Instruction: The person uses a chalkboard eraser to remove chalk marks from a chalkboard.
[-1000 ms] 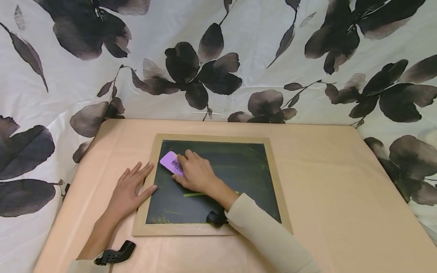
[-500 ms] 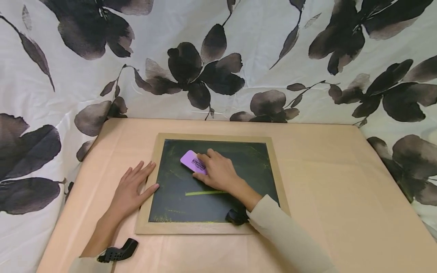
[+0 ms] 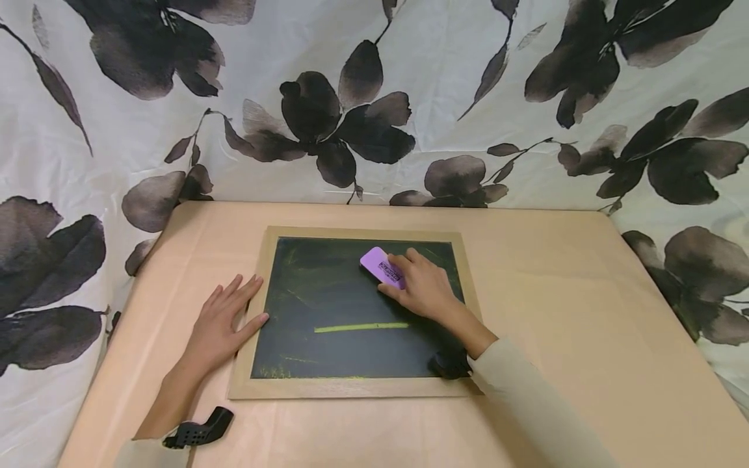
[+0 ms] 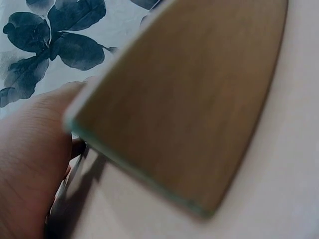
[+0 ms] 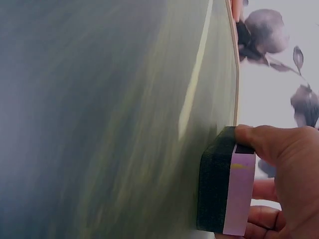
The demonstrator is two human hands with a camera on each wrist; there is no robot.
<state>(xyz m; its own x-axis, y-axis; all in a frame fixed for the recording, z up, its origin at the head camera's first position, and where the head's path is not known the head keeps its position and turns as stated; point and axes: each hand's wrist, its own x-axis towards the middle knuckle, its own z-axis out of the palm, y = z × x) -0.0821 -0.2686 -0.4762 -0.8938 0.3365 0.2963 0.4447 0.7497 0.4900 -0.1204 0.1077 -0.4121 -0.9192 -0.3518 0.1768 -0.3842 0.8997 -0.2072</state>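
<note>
A small framed chalkboard (image 3: 345, 354) lies on the table, with a yellow-green chalk line (image 3: 361, 327) across its lower middle. My right hand (image 3: 430, 286) grips a purple chalkboard eraser (image 3: 374, 258) by its sides, over the upper right of the board. The right wrist view shows the eraser's dark felt (image 5: 215, 184) facing the board, thumb at one end. My left hand (image 3: 219, 325) lies with fingers spread at the board's left side, thumb and fingertips on the wooden frame (image 3: 351, 390). Blurred brown wood (image 4: 184, 99) fills much of the left wrist view, beside that hand.
Faint yellow chalk smudges (image 3: 275, 373) mark the board's lower left. Peach-coloured tabletop (image 3: 562, 292) surrounds the board. Behind the table hangs a white cloth (image 3: 445, 78) with dark flowers. A black wrist device (image 3: 201, 429) sits at the left sleeve.
My right hand has slid the eraser rightward from the board's upper left, uncovering the whole chalk line. My left hand has stayed at the frame.
</note>
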